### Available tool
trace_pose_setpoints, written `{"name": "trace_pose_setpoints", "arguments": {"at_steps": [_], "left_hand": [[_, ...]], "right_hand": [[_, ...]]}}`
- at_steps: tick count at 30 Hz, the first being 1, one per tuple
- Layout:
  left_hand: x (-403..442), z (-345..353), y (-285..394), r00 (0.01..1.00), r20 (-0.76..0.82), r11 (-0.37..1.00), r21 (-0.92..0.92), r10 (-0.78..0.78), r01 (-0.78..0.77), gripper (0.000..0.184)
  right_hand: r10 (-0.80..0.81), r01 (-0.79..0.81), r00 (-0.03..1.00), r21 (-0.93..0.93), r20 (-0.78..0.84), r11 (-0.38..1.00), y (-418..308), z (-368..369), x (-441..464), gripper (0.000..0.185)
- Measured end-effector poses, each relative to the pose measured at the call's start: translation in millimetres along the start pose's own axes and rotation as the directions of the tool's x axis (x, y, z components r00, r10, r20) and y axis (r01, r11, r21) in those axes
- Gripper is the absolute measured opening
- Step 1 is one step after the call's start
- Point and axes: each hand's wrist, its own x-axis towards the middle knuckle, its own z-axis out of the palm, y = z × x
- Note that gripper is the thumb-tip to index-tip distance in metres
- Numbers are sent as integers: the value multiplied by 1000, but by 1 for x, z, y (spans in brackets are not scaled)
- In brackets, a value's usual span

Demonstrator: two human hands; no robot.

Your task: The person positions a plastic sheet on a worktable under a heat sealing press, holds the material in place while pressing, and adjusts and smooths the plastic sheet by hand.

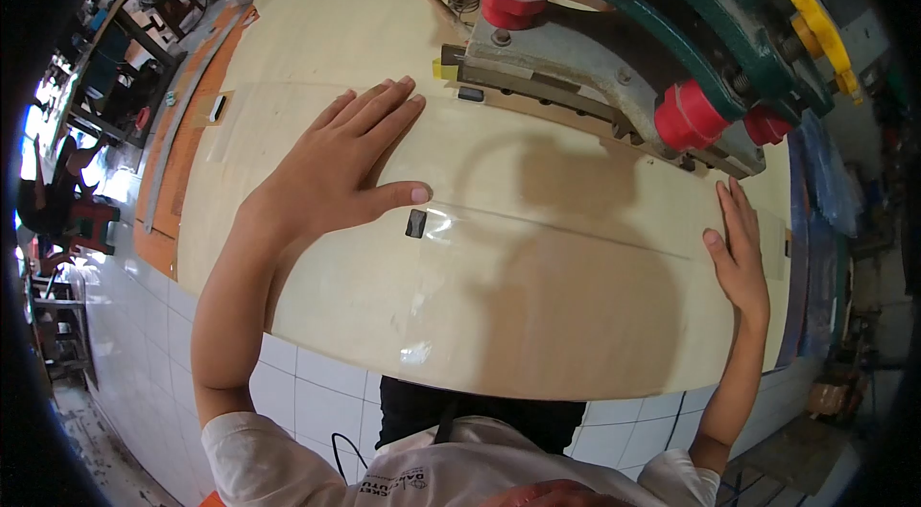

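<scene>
Along the surface's [165, 210] right half and left, your left hand [341, 162] and right hand [741, 267] lie open over the pale sheet [576, 344]; palms level, fingertips clear of that green-framed machine [576, 51]!

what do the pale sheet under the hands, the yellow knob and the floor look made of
Pale sheet: probably card or thin board, matte cream with a smooth face; glossy strips on it look like clear plastic tape. Yellow knob: likely moulded plastic, given its even bright colour and rounded lobes. Floor: probably ceramic tile, pale, with straight joint lines.
</scene>
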Motion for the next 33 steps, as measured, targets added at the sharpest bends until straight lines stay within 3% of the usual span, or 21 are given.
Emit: {"name": "trace_pose_setpoints", "arguments": {"at_steps": [33], "left_hand": [[-1, 3, -3, 999, -43, 1000, 1, 26, -26, 92]], "right_hand": [[27, -27, 1000, -6, 7, 1000, -6, 1, -4, 72]]}}
